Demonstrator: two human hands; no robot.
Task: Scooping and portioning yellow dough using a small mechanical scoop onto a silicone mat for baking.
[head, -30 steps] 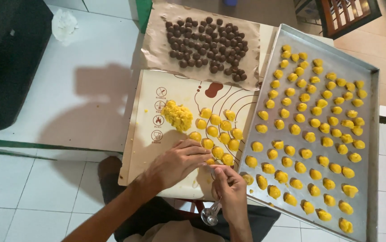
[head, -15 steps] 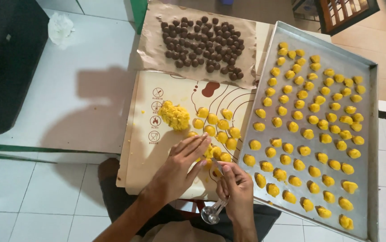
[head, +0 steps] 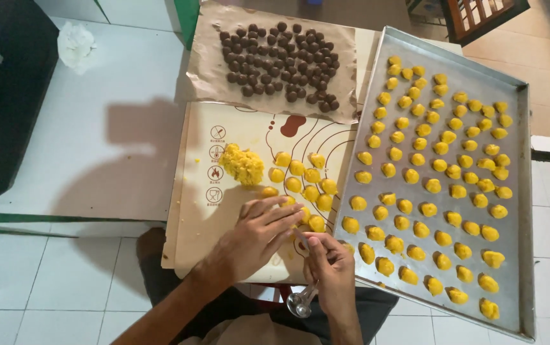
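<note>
Yellow dough balls (head: 300, 185) sit in a loose cluster on the beige baking mat (head: 201, 211), right at the fingertips of the left hand (head: 255, 236). That hand lies flat-ish, fingers spread and extended toward 1 o'clock, tips touching the nearest balls; not clenched, and whether it pinches one I can't tell. The right hand (head: 329, 265) is just beside it at approx 4 o'clock, fingers pinched round the thin handle of a small metal spoon (head: 302, 300). Spoon's long axis runs from bowl at 7 o'clock up to the fingers at 1 o'clock; bowl hangs low near the person's lap, well apart from the dough.

Key relation: loose balls lie at 12–1 o'clock from both hands, left hand nearer (touching), right hand a bit short of them. The lump of unrolled yellow dough (head: 243, 165) is at 11 o'clock from the left hand, near but apart.

Counts, approx:
- mat balls: about 11 visible, some maybe hidden under fingers
- dough lump: 1
- metal tray (head: 518, 191) w/ yellow pieces (head: 441, 166): roughly 75, in slanted rows, tray touching the mat's right edge, at 2–3 o'clock from the hands
- dark brown balls (head: 281, 61) on brown paper (head: 204, 70), 12 o'clock: roughly 80, too packed for exact no.
- spoon: 1

Mat and paper rest on a white worktop (head: 115, 108); crumpled white tissue (head: 75, 43) at far 10 o'clock.
</note>
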